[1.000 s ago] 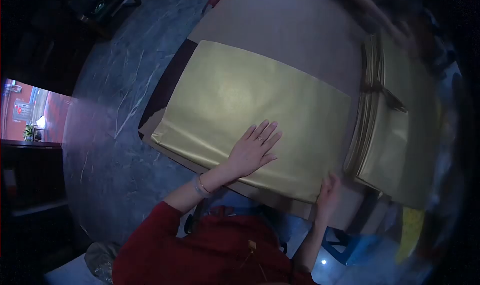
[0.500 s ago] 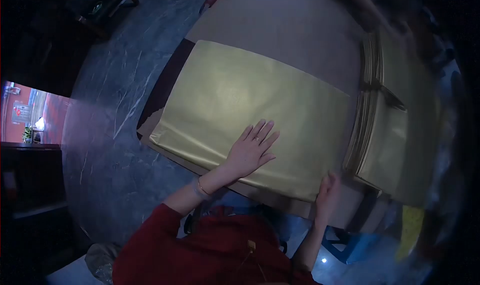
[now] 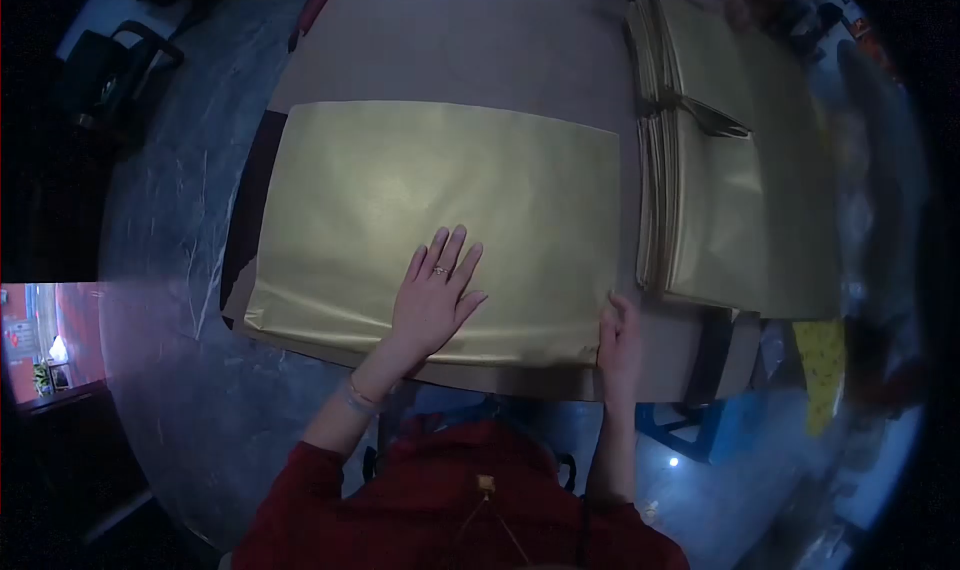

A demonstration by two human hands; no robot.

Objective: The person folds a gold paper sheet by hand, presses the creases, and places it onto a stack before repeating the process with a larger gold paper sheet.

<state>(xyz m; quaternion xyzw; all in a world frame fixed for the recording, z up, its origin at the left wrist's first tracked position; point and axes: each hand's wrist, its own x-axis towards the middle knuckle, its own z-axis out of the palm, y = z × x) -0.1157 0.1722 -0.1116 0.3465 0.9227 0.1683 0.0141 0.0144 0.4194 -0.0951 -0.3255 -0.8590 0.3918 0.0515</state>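
Observation:
A large gold sheet (image 3: 360, 180), folded along its near edge, lies on the brown table (image 3: 440, 30). My left hand (image 3: 435, 295) rests flat on it near the fold, fingers spread, with a ring on one finger. At the sheet's near right corner is my right hand (image 3: 618, 340), its fingers curled by the right edge. Whether they pinch the edge is too dim to make out.
Stacks of folded gold sheets (image 3: 715, 210) stand on the table's right side. Beyond them, a co-worker's hand (image 3: 735, 5) shows at the top right. A blue stool (image 3: 700, 435) and a yellow patterned piece (image 3: 820, 370) are at the lower right. A dark chair (image 3: 120, 75) stands at upper left.
The view has turned, so the table and sheet appear straighter and further left. My left hand stays flat on the sheet, and my right hand remains at the corner.

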